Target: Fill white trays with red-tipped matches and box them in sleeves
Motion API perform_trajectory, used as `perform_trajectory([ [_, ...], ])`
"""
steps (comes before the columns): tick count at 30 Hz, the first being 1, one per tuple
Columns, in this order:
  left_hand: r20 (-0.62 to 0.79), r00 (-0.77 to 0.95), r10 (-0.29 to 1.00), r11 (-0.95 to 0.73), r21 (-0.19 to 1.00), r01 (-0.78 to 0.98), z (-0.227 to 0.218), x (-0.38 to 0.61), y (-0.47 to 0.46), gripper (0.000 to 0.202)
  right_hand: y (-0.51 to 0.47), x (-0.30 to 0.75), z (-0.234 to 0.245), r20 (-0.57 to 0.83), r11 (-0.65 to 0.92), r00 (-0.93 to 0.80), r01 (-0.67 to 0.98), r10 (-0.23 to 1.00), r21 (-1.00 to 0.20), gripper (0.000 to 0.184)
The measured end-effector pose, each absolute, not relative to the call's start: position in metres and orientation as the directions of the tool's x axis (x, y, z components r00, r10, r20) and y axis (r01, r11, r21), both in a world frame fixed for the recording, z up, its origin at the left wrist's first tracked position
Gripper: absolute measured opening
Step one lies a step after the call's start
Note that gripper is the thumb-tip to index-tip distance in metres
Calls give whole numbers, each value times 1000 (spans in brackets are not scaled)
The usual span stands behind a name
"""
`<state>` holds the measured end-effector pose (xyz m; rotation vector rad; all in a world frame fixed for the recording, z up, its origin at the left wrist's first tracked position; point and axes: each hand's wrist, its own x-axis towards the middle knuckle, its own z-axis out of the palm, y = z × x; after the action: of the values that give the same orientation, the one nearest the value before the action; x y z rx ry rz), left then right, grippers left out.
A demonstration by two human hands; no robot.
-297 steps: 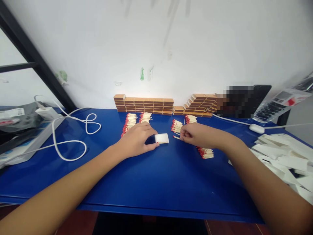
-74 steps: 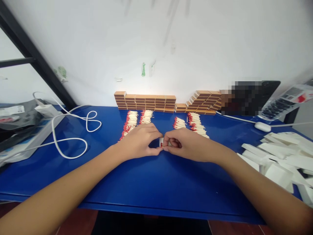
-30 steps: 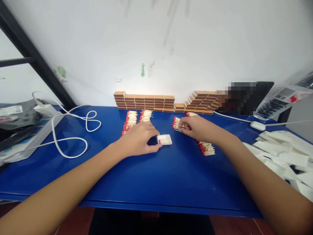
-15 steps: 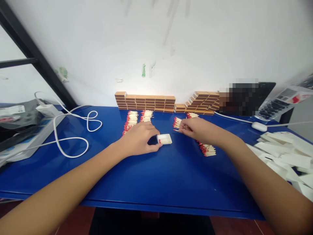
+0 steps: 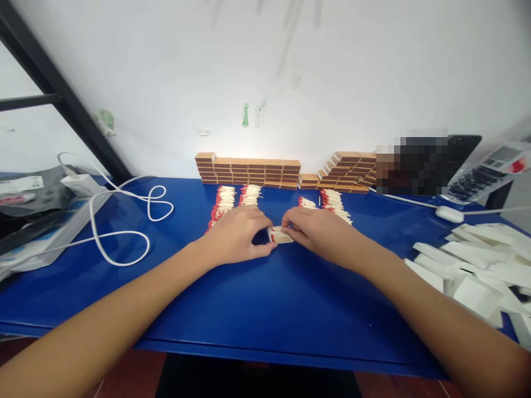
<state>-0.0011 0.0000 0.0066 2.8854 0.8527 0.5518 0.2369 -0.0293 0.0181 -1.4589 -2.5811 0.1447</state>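
A small white matchbox tray (image 5: 282, 241) lies on the blue table, with red-headed matches in it. My left hand (image 5: 236, 235) is closed on the tray's left end between thumb and fingers. At its right end, my right hand (image 5: 317, 232) has its fingertips pinched together over the matches; the exact number in the pinch is hidden. Beyond my left hand lie two rows of matches (image 5: 224, 200), partly covered by it. Two more piles of matches (image 5: 335, 204) sit just behind my right hand.
Stacked brown matchboxes (image 5: 253, 171) line the wall, with a stepped stack (image 5: 350, 168) farther right. A heap of white trays (image 5: 477, 271) lies on the right. White cable (image 5: 120, 232) loops across the left side. A clear bag (image 5: 489, 171) stands at the back right.
My right hand has moved left from the match piles to the tray, and more matches now show in the tray. My left hand still holds the tray in place.
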Motion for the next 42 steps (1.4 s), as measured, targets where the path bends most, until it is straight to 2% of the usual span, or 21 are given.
perform_trajectory([
  [3, 318, 784, 533, -845, 169, 507, 6, -1, 1, 21, -29, 234, 16, 113, 538, -528, 838, 842, -94, 17],
  [6, 333, 782, 527, -849, 161, 503, 5, -1, 2, 20, -29, 232, 15, 105, 554, -546, 828, 831, -87, 20],
  [11, 341, 777, 529, -848, 179, 499, 4, -1, 3, 20, -28, 235, 16, 107, 564, -554, 815, 826, -133, 22],
  [19, 323, 787, 526, -850, 184, 493, 6, -3, 2, 14, -29, 242, 22, 42, 541, -554, 790, 832, -289, 19],
  [22, 374, 777, 507, -862, 191, 470, 6, -2, 1, 22, -28, 241, 23, 45, 529, -543, 793, 839, -302, 19],
  [26, 474, 737, 481, -867, 134, 479, 2, -2, 1, 41, -26, 242, 23, 65, 507, -512, 812, 857, -288, 19],
  [29, 454, 728, 513, -844, 110, 526, -5, -4, 2, 49, -25, 243, 22, 58, 496, -503, 815, 862, -299, 20],
  [33, 379, 760, 528, -845, 149, 513, -10, -5, 3, 41, -27, 243, 22, 30, 493, -529, 766, 848, -412, 23],
  [36, 392, 763, 514, -856, 175, 486, -10, -4, 2, 34, -28, 245, 22, 14, 486, -548, 729, 836, -482, 24],
  [42, 393, 768, 506, -862, 191, 470, -8, -4, 3, 28, -25, 248, 18, -9, 459, -538, 727, 843, -511, 19],
])
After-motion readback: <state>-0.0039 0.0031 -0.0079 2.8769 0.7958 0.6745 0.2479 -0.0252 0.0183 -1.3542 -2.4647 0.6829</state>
